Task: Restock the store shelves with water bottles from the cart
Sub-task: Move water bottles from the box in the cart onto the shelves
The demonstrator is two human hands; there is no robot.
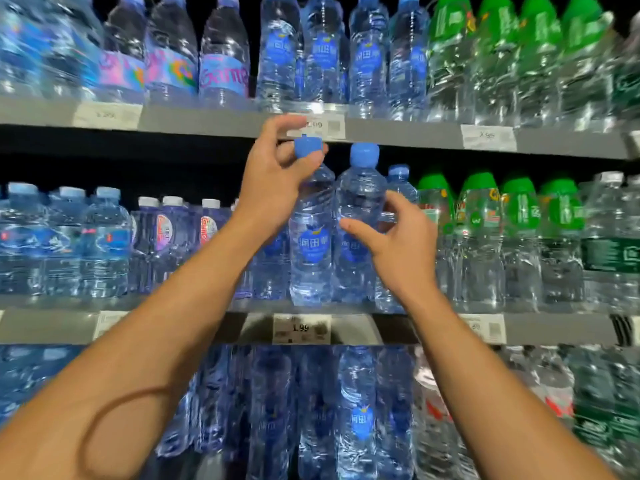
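Observation:
Two clear water bottles with blue caps and blue labels stand side by side at the front of the middle shelf. My left hand grips the left bottle by its neck, fingers around the cap. My right hand is beside the right bottle, fingers spread, thumb against its label and fingertips near its side. More bottles of the same kind stand behind them. The cart is out of view.
The upper shelf hangs just above the left bottle's cap. Green-capped bottles fill the right side of the shelves, other blue and purple-labelled bottles the left. A lower shelf holds more bottles. Price tags line the shelf edges.

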